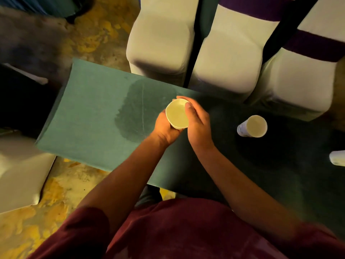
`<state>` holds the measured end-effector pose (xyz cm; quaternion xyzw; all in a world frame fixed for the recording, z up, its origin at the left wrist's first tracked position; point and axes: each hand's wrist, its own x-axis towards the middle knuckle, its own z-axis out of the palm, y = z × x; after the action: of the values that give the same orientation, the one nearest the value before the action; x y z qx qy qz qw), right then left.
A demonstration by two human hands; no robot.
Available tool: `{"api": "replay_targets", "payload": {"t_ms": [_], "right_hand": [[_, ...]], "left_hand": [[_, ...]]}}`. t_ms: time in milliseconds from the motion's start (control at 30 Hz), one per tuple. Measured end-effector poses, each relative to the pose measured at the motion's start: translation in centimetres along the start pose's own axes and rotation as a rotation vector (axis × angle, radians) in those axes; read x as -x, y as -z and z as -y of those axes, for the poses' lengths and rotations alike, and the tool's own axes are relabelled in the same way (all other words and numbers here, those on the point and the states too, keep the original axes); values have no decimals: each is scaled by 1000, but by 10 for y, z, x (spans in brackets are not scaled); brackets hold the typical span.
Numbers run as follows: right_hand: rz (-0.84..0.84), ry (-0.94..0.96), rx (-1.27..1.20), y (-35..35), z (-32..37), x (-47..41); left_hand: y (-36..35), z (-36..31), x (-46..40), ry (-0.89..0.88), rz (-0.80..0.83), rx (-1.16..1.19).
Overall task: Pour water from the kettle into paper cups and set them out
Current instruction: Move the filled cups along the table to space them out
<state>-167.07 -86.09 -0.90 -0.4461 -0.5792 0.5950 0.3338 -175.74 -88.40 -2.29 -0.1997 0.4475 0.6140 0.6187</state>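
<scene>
A white paper cup [177, 114] with water in it is held above the green tablecloth [89, 116], between both hands. My left hand [165, 130] cups it from below and from the left. My right hand [197, 122] wraps its right side, thumb on the rim. A second paper cup [252, 126] stands upright on the cloth to the right. The edge of a third cup [337, 157] shows at the far right border. No kettle is in view.
A dark wet patch [139, 113] spreads on the cloth just left of the held cup. Three white-covered chairs [227, 53] with purple sashes stand along the table's far side. Another white chair [20, 172] is at the left, on patterned yellow carpet.
</scene>
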Motion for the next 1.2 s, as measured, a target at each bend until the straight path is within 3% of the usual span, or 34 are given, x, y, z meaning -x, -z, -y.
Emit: {"api": "replay_targets", "payload": {"t_ms": [133,333,800,967,1200], "right_hand": [[0,-33,30,-33,-6,-12],[-35,-78,94,-86,-28,-38],[-51,-70,303,-146,-59,-67],[-32,-92,316,-157,-69,-67],[-8,-95,349,-165,-70,-69]], "left_hand": [[19,-30,-11,-5,-42,-15],[53,-88,-48,-55,-152,-250],[103,-161,-99,-415,-49,-877],[112,-177,-103,-559,-39,-956],[120,-184,-103,-553,-33,-1027]]}}
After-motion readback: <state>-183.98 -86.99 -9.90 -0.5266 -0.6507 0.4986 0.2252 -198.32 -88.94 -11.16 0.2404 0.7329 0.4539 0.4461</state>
